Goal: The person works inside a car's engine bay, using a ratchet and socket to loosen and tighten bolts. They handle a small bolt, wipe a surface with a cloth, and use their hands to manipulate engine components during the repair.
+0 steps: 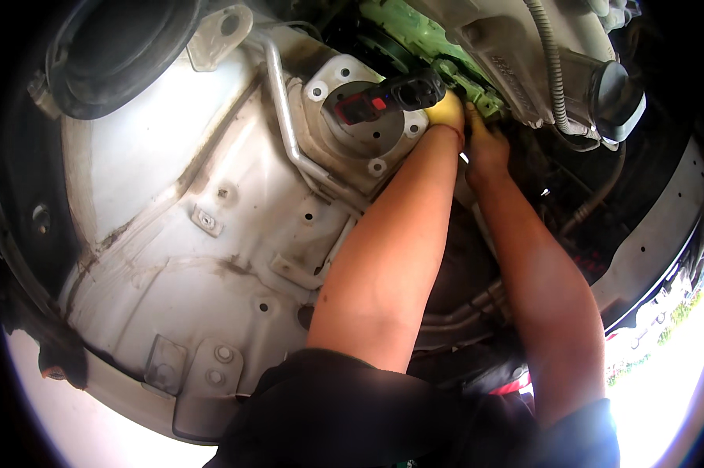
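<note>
My left hand (446, 111), in a yellow glove, reaches into the engine bay with its fingers mostly hidden. A black and red handheld power tool (395, 95) juts out leftward from it, over the round opening in the pale metal tower. The hand appears closed at the tool's black end. Close beside it on the right is my right hand (486, 147), with yellow on its fingers. Those fingers point up toward a green-lit metal part (470, 87); their tips are too hidden to show any grip.
The strut tower (318, 91) has several bolt holes around its opening. A metal pipe (284, 117) runs down past its left side. A black round housing (122, 51) sits at upper left. At upper right are a grey engine part (508, 54) and a corrugated hose (553, 70).
</note>
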A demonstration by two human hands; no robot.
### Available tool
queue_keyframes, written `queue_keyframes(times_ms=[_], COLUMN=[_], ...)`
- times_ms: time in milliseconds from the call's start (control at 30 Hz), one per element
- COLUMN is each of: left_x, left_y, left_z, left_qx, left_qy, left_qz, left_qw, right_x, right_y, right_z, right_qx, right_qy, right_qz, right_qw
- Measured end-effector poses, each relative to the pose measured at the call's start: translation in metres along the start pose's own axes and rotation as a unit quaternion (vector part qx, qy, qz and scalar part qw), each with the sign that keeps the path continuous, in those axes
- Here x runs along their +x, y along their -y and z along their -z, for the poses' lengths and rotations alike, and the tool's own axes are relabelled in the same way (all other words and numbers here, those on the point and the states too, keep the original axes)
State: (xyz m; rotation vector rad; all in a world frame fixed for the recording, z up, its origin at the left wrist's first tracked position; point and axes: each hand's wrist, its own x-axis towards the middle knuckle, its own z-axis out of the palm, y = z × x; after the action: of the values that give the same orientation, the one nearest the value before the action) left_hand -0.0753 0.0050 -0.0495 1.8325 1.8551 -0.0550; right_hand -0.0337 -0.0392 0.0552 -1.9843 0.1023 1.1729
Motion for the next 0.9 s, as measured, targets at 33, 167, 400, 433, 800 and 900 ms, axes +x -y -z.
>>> queue_keyframes(times_ms=[33,167,400,433,800,900], left_x=[-0.004,-0.004,0.001,-0.001,-0.023,-0.017], left_y=[-0.004,-0.027,-0.009,-0.009,-0.033,-0.023], left_z=[0.001,0.037,-0.016,-0.014,0.063,0.055], left_qx=[0.046,-0.023,-0.473,-0.461,-0.773,-0.776], left_qy=[0.015,0.17,0.056,0.067,0.059,0.041], left_qz=[-0.015,-0.029,0.18,0.178,0.255,0.233], left_qw=[0.999,0.985,0.86,0.867,0.578,0.585], right_x=[0.0,0.009,-0.002,-0.001,0.011,0.005], right_y=[0.0,-0.004,0.004,0.003,-0.004,0.004], right_z=[0.0,0.011,0.002,0.001,0.009,0.004], right_qx=[0.009,0.042,0.029,0.028,0.054,0.021], right_qy=[0.006,0.007,0.043,0.039,0.018,0.014], right_qz=[0.001,-0.011,0.02,0.016,0.012,0.007], right_qw=[1.0,0.999,0.998,0.999,0.998,1.0])
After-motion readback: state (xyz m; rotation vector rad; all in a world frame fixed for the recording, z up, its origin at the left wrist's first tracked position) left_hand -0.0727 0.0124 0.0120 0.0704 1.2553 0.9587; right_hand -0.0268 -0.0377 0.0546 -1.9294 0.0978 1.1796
